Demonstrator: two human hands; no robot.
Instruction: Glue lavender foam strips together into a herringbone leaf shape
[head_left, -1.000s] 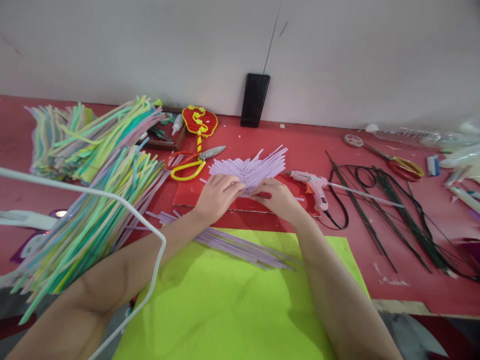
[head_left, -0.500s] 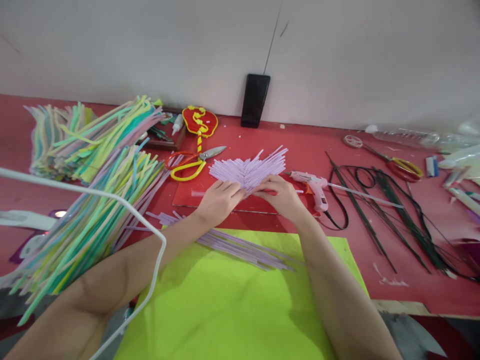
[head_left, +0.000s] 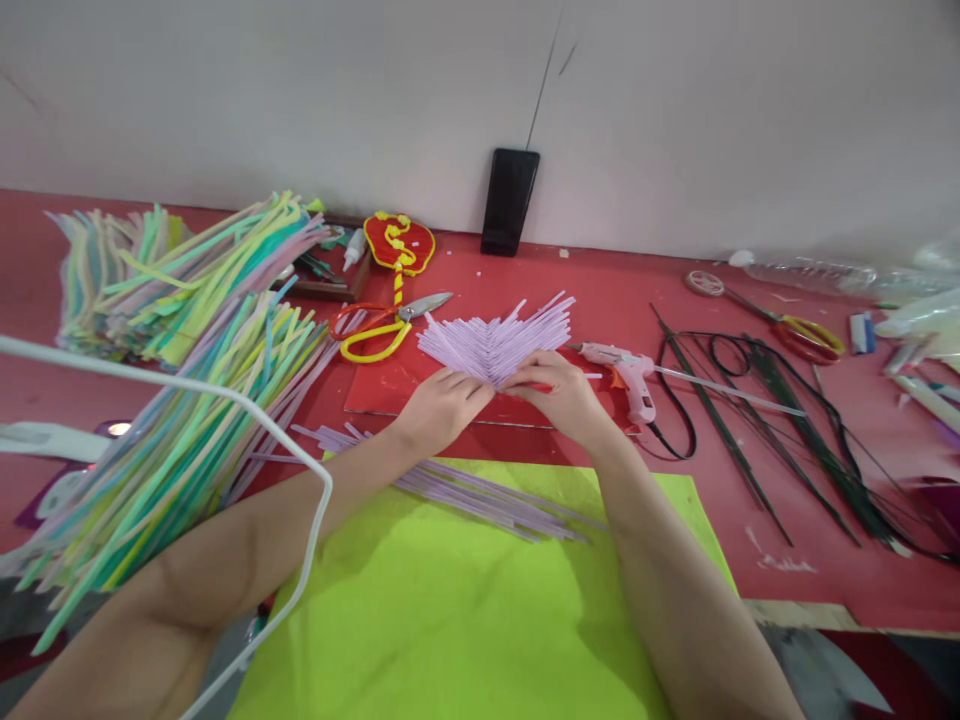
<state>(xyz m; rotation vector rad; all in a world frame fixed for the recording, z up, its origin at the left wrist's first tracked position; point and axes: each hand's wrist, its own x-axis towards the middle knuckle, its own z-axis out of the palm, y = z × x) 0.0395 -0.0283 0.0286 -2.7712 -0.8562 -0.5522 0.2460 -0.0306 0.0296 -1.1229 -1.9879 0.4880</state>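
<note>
Lilac chevron (head_left: 491,343), pinched low by left hand (head_left: 441,408) and right hand (head_left: 558,394); tray (head_left: 361,277) holds white bottle (head_left: 355,249).

Your pipe-cleaner piece (head_left: 489,345) is lilac, patterned in a herringbone chevron; you have a lime-green sheet (head_left: 465,590), a red tabletop (head_left: 615,285), a pale pink glue gun (head_left: 639,375) with an orange trigger (head_left: 618,379)

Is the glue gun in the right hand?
No, the pink glue gun lies to the right of the right hand, which is at the lilac piece.
</note>
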